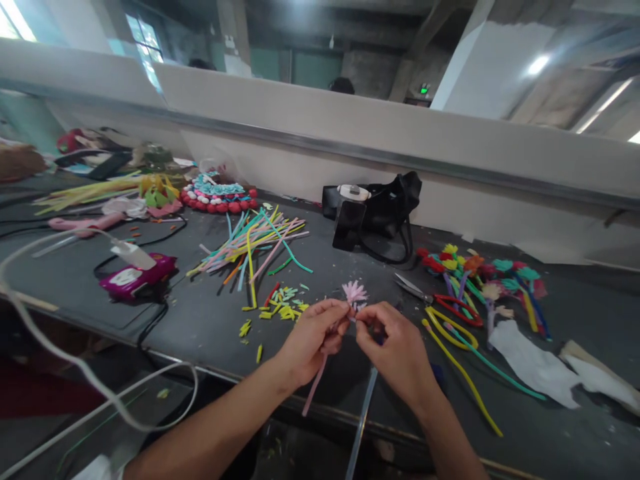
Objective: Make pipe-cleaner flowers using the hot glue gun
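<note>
Two bare forearms, no sleeves to the frame edge. Left hand [314,337]: no rings, no watch, no glove. Right hand [396,353]: likewise bare, wrist unadorned. Nails short. No tattoos or markings visible.

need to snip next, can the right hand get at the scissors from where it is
Probably yes: the scissors lie in the open on the table just beyond the right hand, nothing between. But that hand is pinching the pink flower.

Dim room, glare from ceiling lights & windows, wide-angle bending at edges
</note>
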A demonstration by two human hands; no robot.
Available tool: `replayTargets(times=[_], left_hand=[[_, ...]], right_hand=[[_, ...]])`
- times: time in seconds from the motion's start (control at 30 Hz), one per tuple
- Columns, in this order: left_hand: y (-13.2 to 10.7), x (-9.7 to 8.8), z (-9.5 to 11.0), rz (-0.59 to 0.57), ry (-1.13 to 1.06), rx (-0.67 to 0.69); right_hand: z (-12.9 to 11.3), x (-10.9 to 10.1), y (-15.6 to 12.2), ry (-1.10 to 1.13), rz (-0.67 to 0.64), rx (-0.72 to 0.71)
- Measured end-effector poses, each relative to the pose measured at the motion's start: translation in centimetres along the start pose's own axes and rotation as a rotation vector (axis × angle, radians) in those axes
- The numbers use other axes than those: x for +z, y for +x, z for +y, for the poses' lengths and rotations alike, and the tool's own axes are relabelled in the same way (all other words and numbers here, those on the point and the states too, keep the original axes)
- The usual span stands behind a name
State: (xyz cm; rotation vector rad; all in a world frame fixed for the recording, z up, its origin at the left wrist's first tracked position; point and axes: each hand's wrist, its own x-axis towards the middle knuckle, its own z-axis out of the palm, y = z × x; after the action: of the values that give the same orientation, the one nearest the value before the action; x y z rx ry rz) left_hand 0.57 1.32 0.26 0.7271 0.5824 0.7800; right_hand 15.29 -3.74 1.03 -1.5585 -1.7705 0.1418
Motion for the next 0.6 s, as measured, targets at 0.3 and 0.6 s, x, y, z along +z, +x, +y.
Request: replayTargets(times=[0.3,0.6], left_hand=[[-0.1,0.0,-0.4,-0.011,0.043,0.027],[-0.4,0.1,-0.1,-0.025,-0.024,0.002]], right_hand=[[-1.1,0.1,-0.2,-0.072,0.085,0.017],[-1.6,0.4,-0.6,-0.021,0.101,0.054]])
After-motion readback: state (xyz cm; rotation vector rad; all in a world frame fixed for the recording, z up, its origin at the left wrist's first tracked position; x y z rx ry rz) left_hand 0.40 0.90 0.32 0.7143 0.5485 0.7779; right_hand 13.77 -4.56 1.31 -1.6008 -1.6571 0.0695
